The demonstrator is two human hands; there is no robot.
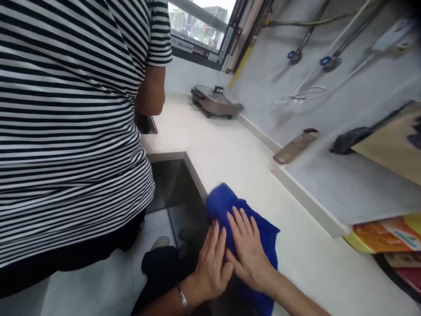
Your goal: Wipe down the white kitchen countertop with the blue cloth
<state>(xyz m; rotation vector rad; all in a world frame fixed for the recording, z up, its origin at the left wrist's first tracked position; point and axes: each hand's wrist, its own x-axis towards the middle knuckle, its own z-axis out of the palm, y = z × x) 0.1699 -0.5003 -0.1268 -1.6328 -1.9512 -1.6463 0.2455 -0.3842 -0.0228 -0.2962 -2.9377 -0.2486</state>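
Fingers [244, 219] of the right hand [248, 248] lie straight and slightly spread on a crumpled blue cloth [268, 239], flattened over it instead of curled round it, and those of the left hand [212, 265] are likewise extended, held close together, with the tips overlapping the cloth's left part; how hard either hand presses, I cannot tell. The two hands sit side by side, thumbs toward each other, and a silvery bracelet [183, 297] circles the left wrist. Blue fabric sits at about five o'clock in the view, along the edge of the white surface [230, 145], its far left corner blurred. Taking the cloth as the centre of the dial, a lidded electric pan [219, 104] stands at twelve o'clock near the far end of the surface, with a window [200, 26] beyond it. At one o'clock a brownish bottle [296, 147] appears tilted beside the wall, and farther out the same way a white cord [302, 95] hangs below two blue-handled valves [326, 62]. Between one and two o'clock is a bunched black bag [350, 139], and at three o'clock an orange and yellow packet [388, 232]. Another person in a striped shirt [72, 123] fills the space at ten o'clock, back to the camera, and at nine o'clock a pale shoe [161, 242] shows on the tiled floor [98, 281], past the dark cabinet front [194, 215] below the edge
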